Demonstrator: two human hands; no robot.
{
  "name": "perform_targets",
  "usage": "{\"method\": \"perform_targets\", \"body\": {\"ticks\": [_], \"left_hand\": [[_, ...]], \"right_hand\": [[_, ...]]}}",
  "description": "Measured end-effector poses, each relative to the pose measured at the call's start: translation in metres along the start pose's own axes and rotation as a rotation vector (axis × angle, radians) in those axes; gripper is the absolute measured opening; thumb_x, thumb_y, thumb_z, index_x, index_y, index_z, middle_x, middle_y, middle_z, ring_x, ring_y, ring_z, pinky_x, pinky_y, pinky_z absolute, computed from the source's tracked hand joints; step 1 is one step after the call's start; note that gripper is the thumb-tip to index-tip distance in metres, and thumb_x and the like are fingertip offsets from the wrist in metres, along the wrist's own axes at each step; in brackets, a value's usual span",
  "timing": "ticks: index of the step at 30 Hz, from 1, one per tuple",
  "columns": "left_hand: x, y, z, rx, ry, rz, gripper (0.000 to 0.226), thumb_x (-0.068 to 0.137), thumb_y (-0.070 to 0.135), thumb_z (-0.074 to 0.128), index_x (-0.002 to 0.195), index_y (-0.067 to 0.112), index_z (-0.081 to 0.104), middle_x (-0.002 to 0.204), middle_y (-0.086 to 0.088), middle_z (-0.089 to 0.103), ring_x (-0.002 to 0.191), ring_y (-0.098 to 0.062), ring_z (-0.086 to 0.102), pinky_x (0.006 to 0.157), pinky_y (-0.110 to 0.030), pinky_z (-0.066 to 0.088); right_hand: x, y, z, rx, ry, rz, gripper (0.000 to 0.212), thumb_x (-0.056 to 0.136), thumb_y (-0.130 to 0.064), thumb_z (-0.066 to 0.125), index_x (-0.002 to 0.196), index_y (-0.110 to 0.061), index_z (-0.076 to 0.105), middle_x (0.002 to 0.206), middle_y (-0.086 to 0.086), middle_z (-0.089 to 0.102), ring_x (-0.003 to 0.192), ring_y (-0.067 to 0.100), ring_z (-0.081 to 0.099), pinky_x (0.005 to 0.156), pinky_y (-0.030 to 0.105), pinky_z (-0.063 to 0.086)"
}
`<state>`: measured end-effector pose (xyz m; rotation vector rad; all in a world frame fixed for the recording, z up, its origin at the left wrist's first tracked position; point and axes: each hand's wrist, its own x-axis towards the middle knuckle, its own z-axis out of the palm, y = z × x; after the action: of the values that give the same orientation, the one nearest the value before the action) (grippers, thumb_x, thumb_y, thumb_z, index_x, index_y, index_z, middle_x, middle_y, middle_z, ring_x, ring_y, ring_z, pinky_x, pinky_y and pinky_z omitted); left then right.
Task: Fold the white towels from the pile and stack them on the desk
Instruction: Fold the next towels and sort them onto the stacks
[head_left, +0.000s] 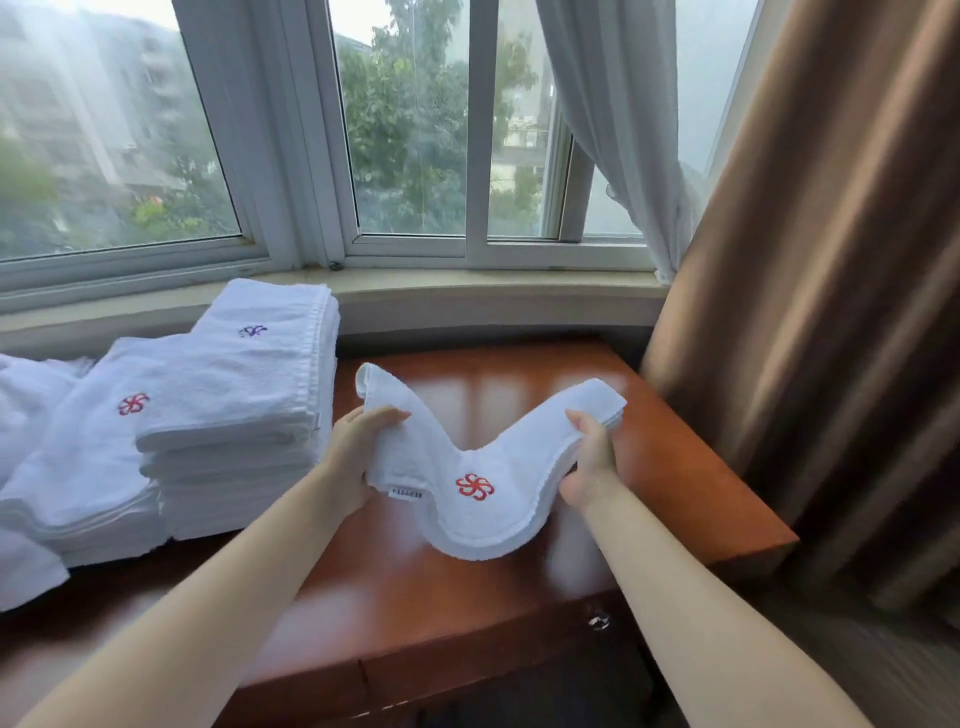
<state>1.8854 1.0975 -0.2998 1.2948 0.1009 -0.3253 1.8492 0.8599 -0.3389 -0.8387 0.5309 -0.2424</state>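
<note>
A folded white towel with a red flower logo sags in a U above the reddish wooden desk. My left hand grips its left end and my right hand grips its right end. A stack of folded white towels stands on the desk's left part, its top towel bearing a purple logo. A lower stack with a red logo lies further left, and loose white towels spread at the far left edge.
The window sill runs behind the desk. A brown curtain hangs right of the desk and a sheer white curtain hangs by the window. A drawer knob shows on the desk front.
</note>
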Motion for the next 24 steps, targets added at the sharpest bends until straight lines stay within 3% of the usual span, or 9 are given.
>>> {"method": "perform_targets", "body": {"ticks": [6, 10, 14, 17, 21, 24], "left_hand": [[-0.012, 0.062, -0.006, -0.142, 0.108, 0.166, 0.031, 0.084, 0.011, 0.063, 0.113, -0.002, 0.063, 0.102, -0.02, 0.064, 0.091, -0.034, 0.065, 0.077, -0.042, 0.054], [-0.026, 0.103, -0.027, -0.173, 0.232, 0.212, 0.038, 0.086, 0.014, 0.062, 0.121, -0.001, 0.06, 0.109, -0.02, 0.064, 0.097, -0.036, 0.064, 0.081, -0.045, 0.054], [-0.038, 0.144, -0.056, -0.201, 0.317, 0.25, 0.039, 0.088, 0.011, 0.058, 0.124, -0.003, 0.058, 0.11, -0.018, 0.063, 0.094, -0.033, 0.062, 0.079, -0.041, 0.052], [-0.038, 0.172, -0.083, -0.234, 0.36, 0.284, 0.028, 0.09, 0.012, 0.056, 0.116, 0.002, 0.06, 0.109, -0.017, 0.062, 0.089, -0.031, 0.062, 0.077, -0.04, 0.051], [-0.03, 0.203, -0.119, -0.251, 0.386, 0.321, 0.019, 0.091, 0.019, 0.055, 0.106, 0.009, 0.06, 0.098, -0.014, 0.062, 0.073, -0.024, 0.064, 0.061, -0.031, 0.053], [-0.023, 0.22, -0.153, -0.279, 0.424, 0.332, 0.026, 0.091, 0.019, 0.056, 0.114, 0.006, 0.059, 0.107, -0.015, 0.06, 0.095, -0.03, 0.06, 0.081, -0.041, 0.048]], "right_hand": [[-0.013, -0.036, 0.082, 0.026, -0.239, -0.048, 0.017, 0.091, -0.023, 0.05, 0.097, -0.014, 0.063, 0.077, 0.007, 0.074, 0.068, 0.024, 0.072, 0.069, 0.034, 0.054], [-0.025, -0.043, 0.142, 0.028, -0.355, -0.003, 0.026, 0.091, -0.024, 0.051, 0.111, -0.01, 0.06, 0.095, 0.014, 0.069, 0.094, 0.034, 0.065, 0.094, 0.048, 0.049], [-0.04, -0.038, 0.204, 0.042, -0.426, 0.077, 0.021, 0.091, -0.022, 0.05, 0.105, -0.011, 0.061, 0.096, 0.012, 0.066, 0.094, 0.031, 0.061, 0.098, 0.045, 0.045], [-0.048, -0.03, 0.251, 0.044, -0.493, 0.117, 0.021, 0.091, -0.022, 0.05, 0.103, -0.01, 0.062, 0.089, 0.011, 0.07, 0.089, 0.029, 0.064, 0.091, 0.04, 0.049], [-0.051, -0.014, 0.315, 0.053, -0.6, 0.124, 0.024, 0.091, -0.019, 0.05, 0.112, -0.012, 0.06, 0.093, 0.01, 0.066, 0.087, 0.027, 0.063, 0.079, 0.036, 0.051], [-0.049, 0.007, 0.363, 0.016, -0.642, 0.151, 0.028, 0.092, -0.021, 0.049, 0.117, -0.011, 0.057, 0.093, 0.009, 0.063, 0.086, 0.027, 0.062, 0.074, 0.034, 0.051]]}}
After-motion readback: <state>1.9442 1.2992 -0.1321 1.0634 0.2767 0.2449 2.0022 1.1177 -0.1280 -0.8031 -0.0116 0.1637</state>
